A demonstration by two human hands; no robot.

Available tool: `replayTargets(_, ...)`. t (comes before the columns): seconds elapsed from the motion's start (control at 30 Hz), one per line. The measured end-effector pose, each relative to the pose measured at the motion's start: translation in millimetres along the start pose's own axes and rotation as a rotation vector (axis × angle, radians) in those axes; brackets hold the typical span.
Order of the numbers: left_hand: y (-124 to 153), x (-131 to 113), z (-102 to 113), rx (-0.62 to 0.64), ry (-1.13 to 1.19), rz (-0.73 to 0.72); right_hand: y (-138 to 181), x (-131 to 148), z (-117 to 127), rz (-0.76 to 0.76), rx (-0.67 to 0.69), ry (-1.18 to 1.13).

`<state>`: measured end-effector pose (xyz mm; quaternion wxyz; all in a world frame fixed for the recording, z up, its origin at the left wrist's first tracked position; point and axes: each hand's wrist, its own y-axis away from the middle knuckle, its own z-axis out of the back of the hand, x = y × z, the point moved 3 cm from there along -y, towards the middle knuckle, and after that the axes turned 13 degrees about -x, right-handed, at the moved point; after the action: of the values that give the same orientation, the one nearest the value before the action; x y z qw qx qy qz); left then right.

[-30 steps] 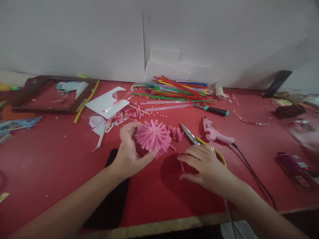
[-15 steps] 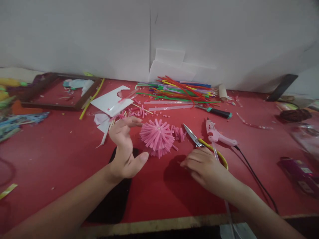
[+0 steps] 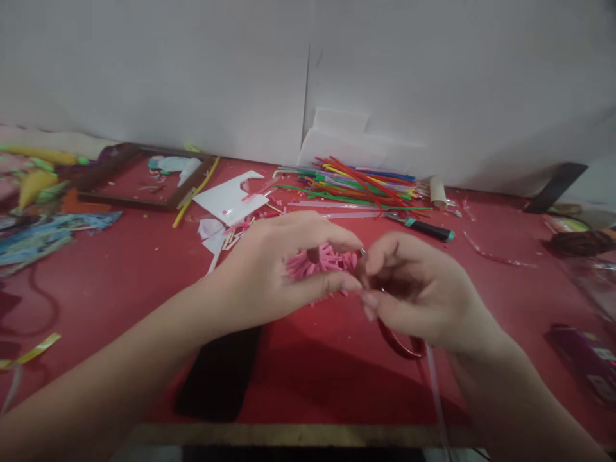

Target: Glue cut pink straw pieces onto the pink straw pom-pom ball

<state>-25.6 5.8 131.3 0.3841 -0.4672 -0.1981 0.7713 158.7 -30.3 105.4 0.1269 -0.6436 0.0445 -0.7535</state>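
Both of my hands meet in front of a pink pompom-like ball of cut pipe cleaner pieces on the red table. My left hand arches over the ball, thumb and fingers brought together close to my right fingertips. Curled in a pinch, my right hand holds what look like scissors; a dark red handle loop hangs below the palm and bits of metal show by the fingers. Most of the scissors are covered. Whether my left fingers grip the blade is unclear.
Behind lie a bundle of coloured pipe cleaners, a cutter knife and white paper. At left is a brown frame. A black phone-like slab rests near the front edge. A purple box is at right.
My right hand has lifted the scissors from the table and come toward the middle. My left hand has moved right and closed its fingers beside it. The glue gun is now hidden.
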Motion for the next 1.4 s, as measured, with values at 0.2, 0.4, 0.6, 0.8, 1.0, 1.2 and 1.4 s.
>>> replayTargets(0.2, -28.7, -1.0, 1.1, -0.175, -0.132, 0.065, -48.8, 7.4, 5.3, 0.163, -0.189, -0.136)
replayTargets(0.4, -36.7, 4.4, -5.3, -0.191, -0.117, 0.1, -66.9, 7.6, 10.3, 0.25, -0.286, -0.29)
replayTargets(0.6, -32.5, 4.2, -3.5, -0.241, -0.152, 0.12, -60.5, 0.7, -3.9, 0.327, -0.3, -0.169)
replayTargets(0.8, -27.8, -2.1, -1.6, -0.162, -0.166, 0.014, -56.4, 9.7, 2.4, 0.401, -0.233, -0.083)
replayTargets(1.0, -31.6, -8.4, 1.3, -0.052, -0.218, -0.281, -54.8, 20.2, 14.2, 0.341, 0.043, -0.14)
replayTargets(1.2, -35.3, -9.0, 7.6, 0.007, -0.2, -0.266, -50.2, 24.5, 18.7, 0.338, 0.161, -0.155)
replayTargets(1.4, -34.8, -2.1, 12.8, -0.002, -0.316, -0.408, -51.0, 24.6, 20.1, 0.335, -0.032, -0.124)
